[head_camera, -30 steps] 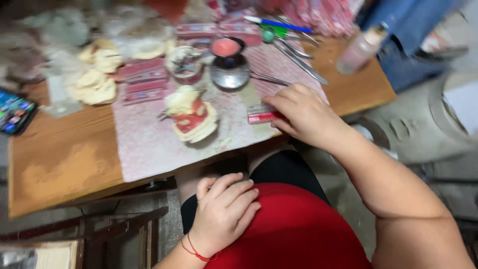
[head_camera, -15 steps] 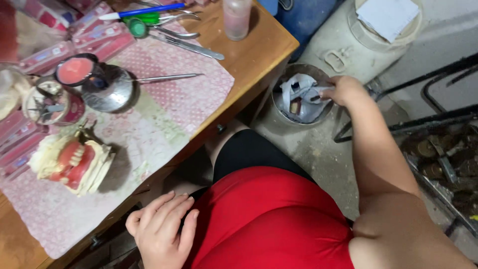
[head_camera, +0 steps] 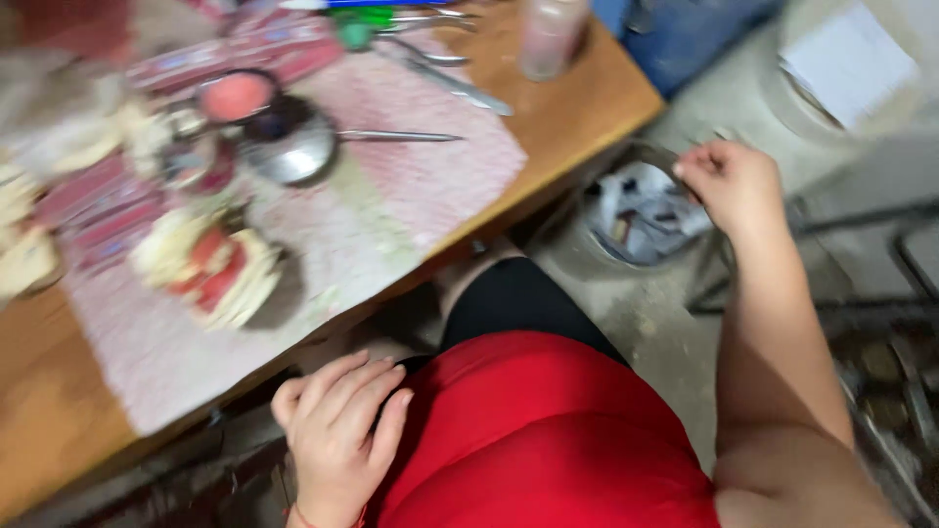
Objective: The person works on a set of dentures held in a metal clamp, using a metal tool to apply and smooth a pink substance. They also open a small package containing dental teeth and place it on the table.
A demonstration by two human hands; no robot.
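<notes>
My right hand (head_camera: 734,181) hangs over the rim of a round waste bin (head_camera: 641,210) on the floor to the right of the table, fingers curled together with nothing visible in them. The bin holds crumpled scraps. My left hand (head_camera: 337,430) lies flat on my lap by the red garment (head_camera: 548,440), fingers slightly apart and holding nothing. A pink and cream dental model (head_camera: 210,269) sits on the pink mat (head_camera: 430,186), out of both hands' reach.
On the wooden table (head_camera: 587,108) stand a metal bowl (head_camera: 293,147), a small dish of pink material (head_camera: 235,96), a thin metal tool (head_camera: 401,137), a clear bottle (head_camera: 553,34) and pliers (head_camera: 440,68). A pale drum with paper on top (head_camera: 851,68) stands at the far right.
My right hand left the table, swung right to the floor bin, and has now lifted slightly above its rim. The view has shifted right. My left hand stays on my lap.
</notes>
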